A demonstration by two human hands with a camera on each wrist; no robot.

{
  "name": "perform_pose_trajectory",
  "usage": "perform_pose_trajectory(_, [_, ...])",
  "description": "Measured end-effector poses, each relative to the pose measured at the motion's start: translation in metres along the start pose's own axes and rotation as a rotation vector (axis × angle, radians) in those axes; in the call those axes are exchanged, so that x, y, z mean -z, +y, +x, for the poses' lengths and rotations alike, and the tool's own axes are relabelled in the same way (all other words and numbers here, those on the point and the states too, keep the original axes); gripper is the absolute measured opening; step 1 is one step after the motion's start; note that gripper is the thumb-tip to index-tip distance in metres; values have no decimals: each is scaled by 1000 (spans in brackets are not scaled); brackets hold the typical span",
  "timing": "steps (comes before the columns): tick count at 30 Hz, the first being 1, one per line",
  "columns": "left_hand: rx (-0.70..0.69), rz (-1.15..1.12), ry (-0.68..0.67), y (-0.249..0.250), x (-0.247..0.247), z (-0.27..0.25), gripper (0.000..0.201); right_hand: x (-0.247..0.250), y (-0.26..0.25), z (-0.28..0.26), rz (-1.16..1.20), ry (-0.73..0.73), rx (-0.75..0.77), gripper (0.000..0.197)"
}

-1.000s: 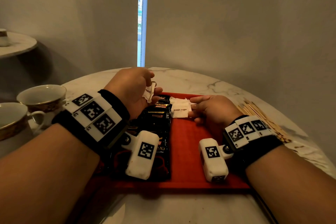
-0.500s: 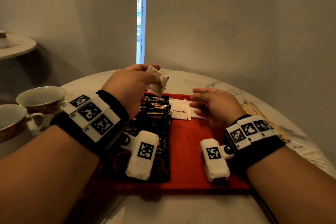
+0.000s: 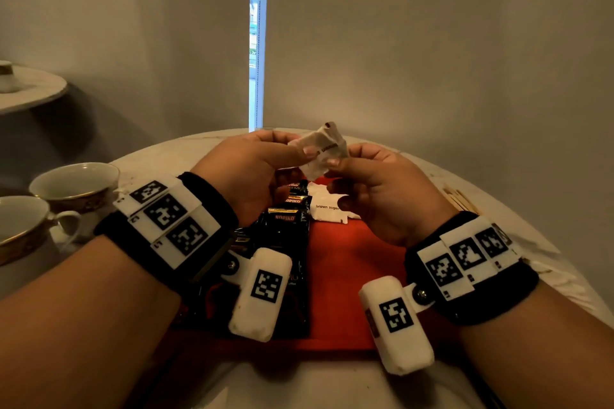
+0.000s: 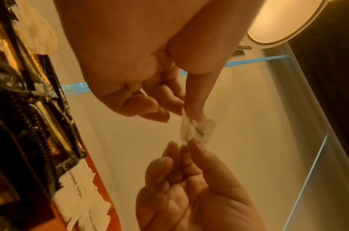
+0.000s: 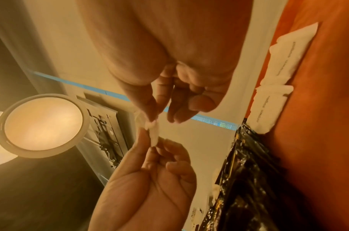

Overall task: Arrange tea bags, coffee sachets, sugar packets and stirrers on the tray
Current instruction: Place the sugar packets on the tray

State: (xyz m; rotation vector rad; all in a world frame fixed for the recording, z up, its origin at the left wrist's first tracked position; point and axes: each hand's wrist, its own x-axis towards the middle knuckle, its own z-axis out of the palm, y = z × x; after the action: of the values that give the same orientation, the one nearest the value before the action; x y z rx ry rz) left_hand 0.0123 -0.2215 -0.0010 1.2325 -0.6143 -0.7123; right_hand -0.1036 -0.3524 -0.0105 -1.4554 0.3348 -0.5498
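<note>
White sugar packet [image 3: 320, 151] held in the air above far end of red tray [image 3: 352, 262], pinched between left hand [image 3: 246, 169] thumb and fingers and right hand [image 3: 375, 189] thumb and fingertips. More brown-sugar packets [image 3: 327, 207] lie on tray beside black coffee sachets [image 3: 289, 226]. Two teacups [image 3: 71, 183] left of the tray, wooden stirrers [image 3: 461, 199] right, on table.

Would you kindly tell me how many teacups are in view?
2. One gold-trimmed white teacup stands at the left of the marble table; a second teacup sits nearer, partly cut off by the frame edge. Others may lie outside view.
</note>
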Motion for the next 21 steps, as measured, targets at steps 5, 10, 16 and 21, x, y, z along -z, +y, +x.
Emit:
perform_pose_trajectory(5, [26, 17, 65, -1, 1, 2, 24, 0, -4, 1, 207, 91, 80, 15])
perform_pose_trajectory(10, [39, 15, -152, 0, 0, -2, 32, -2, -3, -1, 48, 48, 108, 13])
perform_pose_trajectory(16, [2, 41, -70, -1, -2, -1, 19, -4, -1, -1, 92, 44, 125, 15])
perform_pose_trajectory(21, [-19, 64, -1, 0, -1, 0, 8, -1, -4, 1, 98, 68, 133, 23])
